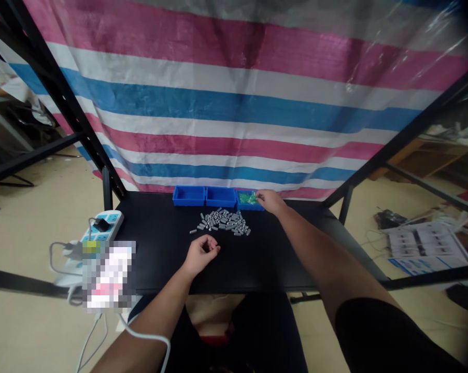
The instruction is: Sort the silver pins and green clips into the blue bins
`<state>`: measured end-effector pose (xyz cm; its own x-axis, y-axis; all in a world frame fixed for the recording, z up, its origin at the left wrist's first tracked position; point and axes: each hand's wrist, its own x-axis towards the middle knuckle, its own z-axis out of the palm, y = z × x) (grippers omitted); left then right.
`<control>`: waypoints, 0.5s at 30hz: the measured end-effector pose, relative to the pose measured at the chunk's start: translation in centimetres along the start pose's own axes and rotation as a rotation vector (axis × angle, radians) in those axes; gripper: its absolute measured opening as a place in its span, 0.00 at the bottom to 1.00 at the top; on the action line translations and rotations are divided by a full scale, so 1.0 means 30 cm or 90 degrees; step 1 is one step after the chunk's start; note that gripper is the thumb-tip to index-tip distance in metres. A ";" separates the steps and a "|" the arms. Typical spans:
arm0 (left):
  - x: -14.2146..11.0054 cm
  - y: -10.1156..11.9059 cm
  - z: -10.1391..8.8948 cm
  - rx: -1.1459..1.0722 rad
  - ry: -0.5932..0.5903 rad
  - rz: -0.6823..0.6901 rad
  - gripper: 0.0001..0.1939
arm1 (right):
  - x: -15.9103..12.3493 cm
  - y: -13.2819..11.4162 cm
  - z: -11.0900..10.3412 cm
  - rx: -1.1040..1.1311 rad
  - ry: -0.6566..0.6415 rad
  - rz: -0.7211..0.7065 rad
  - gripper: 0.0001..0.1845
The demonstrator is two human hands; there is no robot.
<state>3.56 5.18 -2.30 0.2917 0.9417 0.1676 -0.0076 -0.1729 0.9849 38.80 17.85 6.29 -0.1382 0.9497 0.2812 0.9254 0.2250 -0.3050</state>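
My left hand rests over the black table with its fingers curled in toward the thumb; what lies inside, if anything, is hidden. Just beyond it spreads a loose pile of small silvery metal cylinders. My right hand reaches to the right-hand blue bin, its fingertips pinched together over the bin's right side. Small green pieces fill that bin, some under clear plastic or shine. Whatever is between the right fingertips is too small to tell.
Two more blue bins, one on the left and one in the middle, line the back of the black table. At left sit a power strip, cables and a blurred phone-like object. A striped sheet hangs behind.
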 end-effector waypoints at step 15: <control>0.002 -0.003 0.002 0.022 0.007 0.007 0.10 | 0.028 -0.035 0.014 -0.163 -0.090 -0.036 0.08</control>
<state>3.63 5.24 -2.38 0.2819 0.9427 0.1786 0.0218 -0.1924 0.9811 37.55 18.49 6.47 -0.2238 0.9620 0.1563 0.9711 0.2337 -0.0479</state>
